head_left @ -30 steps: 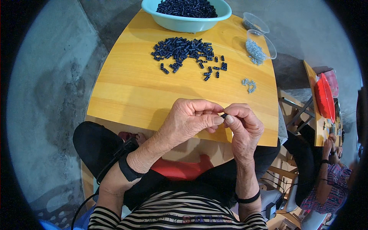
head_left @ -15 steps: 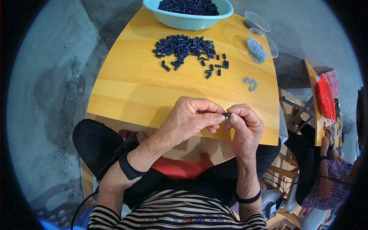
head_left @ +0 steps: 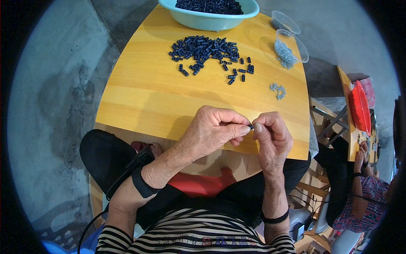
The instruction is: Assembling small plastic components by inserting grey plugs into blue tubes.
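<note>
Found the left hand (head_left: pixel 213 128) pinching a small black piece (head_left: pixel 251 126) between thumb and forefinger, over the worktop's (head_left: pixel 139 101) near side. Found the right hand (head_left: pixel 273 137) with thumb and forefinger nearly together beside it. Hold the piece steady, square to the right fingertips. Cannot confirm any item in the right pinch, nor see the piece's covered end.

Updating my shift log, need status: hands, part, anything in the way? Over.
Left hand pinches black part. Right hand close beside it, grip unclear. Fingers hide most of the part; black pile, metal bits beyond both hands.
</note>
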`<state>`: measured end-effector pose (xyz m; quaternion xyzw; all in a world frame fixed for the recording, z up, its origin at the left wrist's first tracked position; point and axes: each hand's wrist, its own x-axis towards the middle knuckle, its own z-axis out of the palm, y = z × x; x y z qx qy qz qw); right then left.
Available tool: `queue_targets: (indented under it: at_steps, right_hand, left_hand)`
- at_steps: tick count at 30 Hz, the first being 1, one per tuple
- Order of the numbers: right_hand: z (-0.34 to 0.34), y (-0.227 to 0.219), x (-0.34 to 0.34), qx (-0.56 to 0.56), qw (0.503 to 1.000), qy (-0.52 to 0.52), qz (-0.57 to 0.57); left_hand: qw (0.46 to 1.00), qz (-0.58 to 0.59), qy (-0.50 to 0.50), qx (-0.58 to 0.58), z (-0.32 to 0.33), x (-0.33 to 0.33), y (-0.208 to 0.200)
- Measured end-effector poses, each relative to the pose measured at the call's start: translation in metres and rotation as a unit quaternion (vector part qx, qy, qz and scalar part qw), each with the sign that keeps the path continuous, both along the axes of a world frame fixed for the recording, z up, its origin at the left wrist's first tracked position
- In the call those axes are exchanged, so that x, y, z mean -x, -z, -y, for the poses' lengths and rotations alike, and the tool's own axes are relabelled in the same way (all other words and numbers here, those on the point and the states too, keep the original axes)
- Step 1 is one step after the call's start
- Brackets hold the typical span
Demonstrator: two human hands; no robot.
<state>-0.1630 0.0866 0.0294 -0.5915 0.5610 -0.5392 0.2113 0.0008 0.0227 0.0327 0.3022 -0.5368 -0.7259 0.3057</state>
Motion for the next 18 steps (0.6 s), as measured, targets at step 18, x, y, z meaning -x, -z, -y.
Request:
queue_targets:
  at_steps: [18]
  right_hand:
    - [-0.002,-0.006,-0.014,0.142,0.966,0.056,-0.209]
  left_hand:
    - [0.999,-0.024,-0.037,0.011,-0.004,0.002,0.000]
